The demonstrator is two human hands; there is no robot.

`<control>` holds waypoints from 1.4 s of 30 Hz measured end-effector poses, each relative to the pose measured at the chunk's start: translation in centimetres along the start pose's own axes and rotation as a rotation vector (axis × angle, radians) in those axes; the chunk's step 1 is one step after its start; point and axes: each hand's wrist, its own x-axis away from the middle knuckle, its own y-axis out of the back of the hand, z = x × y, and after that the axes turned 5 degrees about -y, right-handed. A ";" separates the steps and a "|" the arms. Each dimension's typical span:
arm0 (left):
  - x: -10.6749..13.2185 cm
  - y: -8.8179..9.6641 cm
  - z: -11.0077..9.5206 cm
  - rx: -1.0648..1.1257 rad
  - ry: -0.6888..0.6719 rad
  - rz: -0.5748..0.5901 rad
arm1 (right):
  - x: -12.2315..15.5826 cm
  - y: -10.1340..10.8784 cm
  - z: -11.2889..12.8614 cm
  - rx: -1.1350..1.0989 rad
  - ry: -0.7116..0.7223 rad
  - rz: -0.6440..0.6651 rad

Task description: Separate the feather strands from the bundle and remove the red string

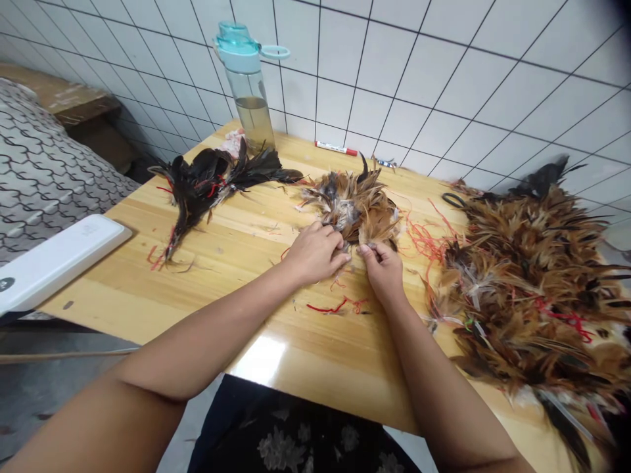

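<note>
A pile of brown and grey feathers (348, 203) lies at the middle of the wooden table. My left hand (318, 253) rests at the pile's near edge, its fingers curled and its thumb pointing right. What those fingers hold, if anything, is hidden. Just to the right, my right hand (383, 269) is closed in a pinch at the base of a light-brown feather (374, 228), which fans out away from me. Short red strings (338, 307) lie on the tabletop in front of both hands.
Black feather bundles (207, 180) tied with red string lie at left. Behind them stands a water bottle (249, 92). A marker (336, 148) lies by the tiled wall. Tangled red string (428, 240) and a large brown feather heap (537, 263) fill the right; a white device (64, 259) is at left.
</note>
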 end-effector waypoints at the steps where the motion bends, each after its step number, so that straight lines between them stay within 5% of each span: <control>1: 0.1 -0.3 -0.3 -0.020 0.000 0.015 | 0.0 0.0 0.0 -0.005 0.004 0.002; 15: -0.1 0.9 0.9 0.106 -0.102 0.026 | 0.0 0.0 0.0 0.042 0.045 -0.011; 31: -0.1 1.2 0.3 -0.217 -0.250 -0.176 | -0.1 -0.2 -0.2 0.103 0.218 0.113; 39: -0.1 1.2 0.2 -0.161 -0.271 -0.217 | -0.2 -0.1 0.1 0.053 0.172 0.170; 42: -0.1 1.6 0.2 -0.077 -0.216 -0.322 | -0.3 0.1 0.0 -0.003 0.097 0.158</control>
